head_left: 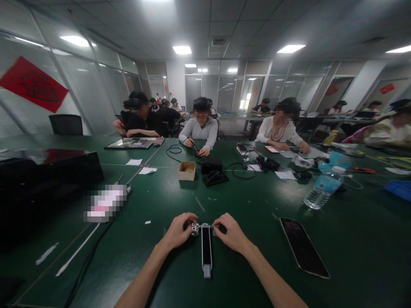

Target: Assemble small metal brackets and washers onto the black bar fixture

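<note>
1 slim device (206,247); small part (215,232) @ R hand (231,233) partly hidden.

The left hand (180,231) partly hides a white part (195,229).

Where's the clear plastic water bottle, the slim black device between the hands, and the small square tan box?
Clear plastic water bottle (323,188), head view: middle of its body.
Slim black device (206,248), head view: its dark face.
Small square tan box (186,175), head view: front wall.
</note>
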Demonstrator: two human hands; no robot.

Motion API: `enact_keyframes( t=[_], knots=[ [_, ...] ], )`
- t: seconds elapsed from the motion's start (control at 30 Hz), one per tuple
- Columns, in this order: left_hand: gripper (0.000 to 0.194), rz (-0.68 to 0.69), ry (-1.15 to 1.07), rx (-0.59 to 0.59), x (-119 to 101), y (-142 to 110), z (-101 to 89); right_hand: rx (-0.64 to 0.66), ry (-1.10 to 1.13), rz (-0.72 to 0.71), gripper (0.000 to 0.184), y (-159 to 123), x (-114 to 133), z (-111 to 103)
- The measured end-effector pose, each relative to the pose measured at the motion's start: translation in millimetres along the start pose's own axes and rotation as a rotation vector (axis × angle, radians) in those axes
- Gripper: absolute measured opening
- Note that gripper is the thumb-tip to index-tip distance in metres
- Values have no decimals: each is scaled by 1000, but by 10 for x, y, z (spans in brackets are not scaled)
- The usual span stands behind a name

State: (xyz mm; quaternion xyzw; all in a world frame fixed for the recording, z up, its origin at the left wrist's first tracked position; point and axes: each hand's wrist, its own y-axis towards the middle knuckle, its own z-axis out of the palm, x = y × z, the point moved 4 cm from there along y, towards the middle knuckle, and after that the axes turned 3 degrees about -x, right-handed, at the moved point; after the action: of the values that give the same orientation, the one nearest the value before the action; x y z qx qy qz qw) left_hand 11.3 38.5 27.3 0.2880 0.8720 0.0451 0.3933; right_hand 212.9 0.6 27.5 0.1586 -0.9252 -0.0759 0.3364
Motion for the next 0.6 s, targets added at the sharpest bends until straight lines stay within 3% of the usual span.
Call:
enact_keyframes(
  t=[0.6],
  knots=[
    [33,15,-9,-40,20,4,6,-32,-1,-31,12,0,-11,10]
  ],
)
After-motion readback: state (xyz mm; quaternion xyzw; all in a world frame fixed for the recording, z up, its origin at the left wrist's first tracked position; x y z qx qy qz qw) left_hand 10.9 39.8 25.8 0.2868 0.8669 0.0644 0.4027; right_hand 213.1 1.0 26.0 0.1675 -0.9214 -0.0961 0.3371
